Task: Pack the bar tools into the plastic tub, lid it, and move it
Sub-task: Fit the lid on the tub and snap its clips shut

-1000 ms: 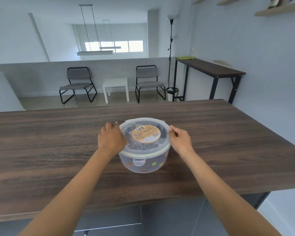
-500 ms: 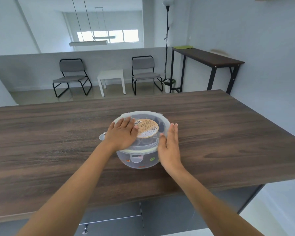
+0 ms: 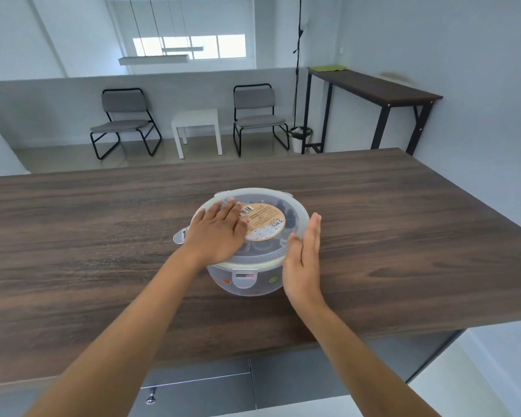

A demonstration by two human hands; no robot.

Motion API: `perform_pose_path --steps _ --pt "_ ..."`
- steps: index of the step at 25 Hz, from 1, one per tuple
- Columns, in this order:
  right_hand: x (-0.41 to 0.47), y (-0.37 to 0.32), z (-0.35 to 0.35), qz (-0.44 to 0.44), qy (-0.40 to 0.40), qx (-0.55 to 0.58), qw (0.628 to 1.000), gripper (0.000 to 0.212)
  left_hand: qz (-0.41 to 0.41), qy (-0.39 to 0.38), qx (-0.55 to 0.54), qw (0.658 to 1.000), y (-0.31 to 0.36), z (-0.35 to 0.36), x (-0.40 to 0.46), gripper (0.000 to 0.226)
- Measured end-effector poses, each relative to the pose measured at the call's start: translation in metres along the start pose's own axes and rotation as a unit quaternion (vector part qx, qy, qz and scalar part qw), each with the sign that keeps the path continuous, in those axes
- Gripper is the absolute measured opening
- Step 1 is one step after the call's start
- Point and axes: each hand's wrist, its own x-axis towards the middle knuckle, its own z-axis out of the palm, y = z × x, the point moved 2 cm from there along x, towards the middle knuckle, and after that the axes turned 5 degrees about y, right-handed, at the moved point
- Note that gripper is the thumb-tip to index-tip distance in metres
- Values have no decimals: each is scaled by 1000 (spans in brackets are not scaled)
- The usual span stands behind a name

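Both hands have barely shifted over the last half second. Spread flat with palm down, the left hand [image 3: 215, 233] rests on the lid [image 3: 271, 257], partly covering its round tan label [image 3: 263, 225]. Fingers straight and together, the right hand [image 3: 303, 260] stands on edge against the right side of the plastic tub [image 3: 247, 284], gripping nothing. Lidded, that tub sits on the dark wooden worktop [image 3: 88, 242], dim shapes showing through the clear plastic.

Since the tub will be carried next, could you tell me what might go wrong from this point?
The side clip by the left hand sticks outward, apparently unlatched, so the lid might lift when the plastic tub is moved. The right hand lies flat against the rim, not gripping, so the tub could slide on the smooth table.
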Motion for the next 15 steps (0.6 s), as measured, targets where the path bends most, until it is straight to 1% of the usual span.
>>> perform_pose_path --steps 1,2,4,5,6,9,15 --pt "0 0 -3 -35 -9 -47 998 54 1 2 -1 1000 0 1 0 56" --pt "-2 -1 -7 -91 -15 -100 991 53 2 4 -1 1000 0 1 -1 55" --pt "-10 -6 -11 -222 -32 -195 955 58 3 6 2 1000 0 1 0 55" --pt "-14 -8 -12 -268 -40 -227 936 64 4 5 3 1000 0 1 0 55" --pt "-16 -9 -14 -295 -46 -248 922 68 5 4 5 1000 0 2 1 55" --pt "-17 -8 -17 -322 -63 -277 903 69 4 6 5 1000 -1 2 0 55" --pt "-14 -3 -16 -339 -48 -289 894 59 3 7 4 1000 -1 2 0 56"
